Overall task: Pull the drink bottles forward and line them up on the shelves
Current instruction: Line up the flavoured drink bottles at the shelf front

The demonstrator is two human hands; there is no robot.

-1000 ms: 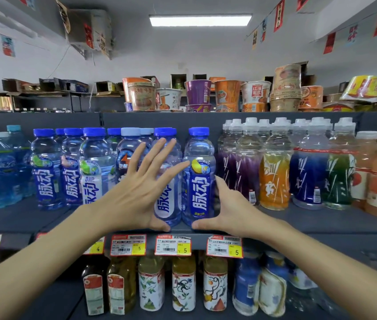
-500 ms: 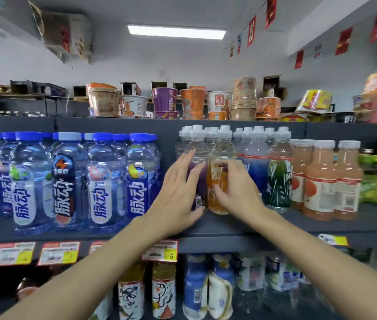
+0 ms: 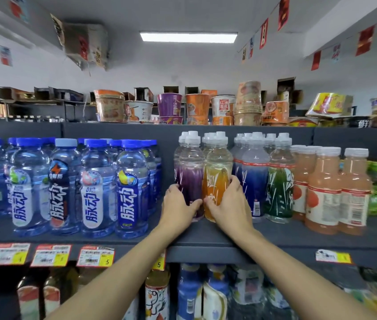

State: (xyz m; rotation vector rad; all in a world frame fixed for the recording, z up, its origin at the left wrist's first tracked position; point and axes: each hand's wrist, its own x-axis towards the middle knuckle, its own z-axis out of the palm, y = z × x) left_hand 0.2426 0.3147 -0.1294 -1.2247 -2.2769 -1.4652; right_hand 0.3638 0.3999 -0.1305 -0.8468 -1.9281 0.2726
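Left hand [image 3: 178,205] grips upright purple bottle [image 3: 189,179]; right hand [image 3: 228,204] grips upright orange bottle [image 3: 218,176]; a second ago both flanked blue bottles [image 3: 132,192].

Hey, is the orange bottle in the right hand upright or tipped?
Upright: the orange bottle stands on its base on the shelf, white cap on top, right hand gripping it.

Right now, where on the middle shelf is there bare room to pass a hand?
A gap between the blue-capped bottles and the purple bottle; a bare front strip of shelf before the peach bottles. The blue-capped bottles are crowded.
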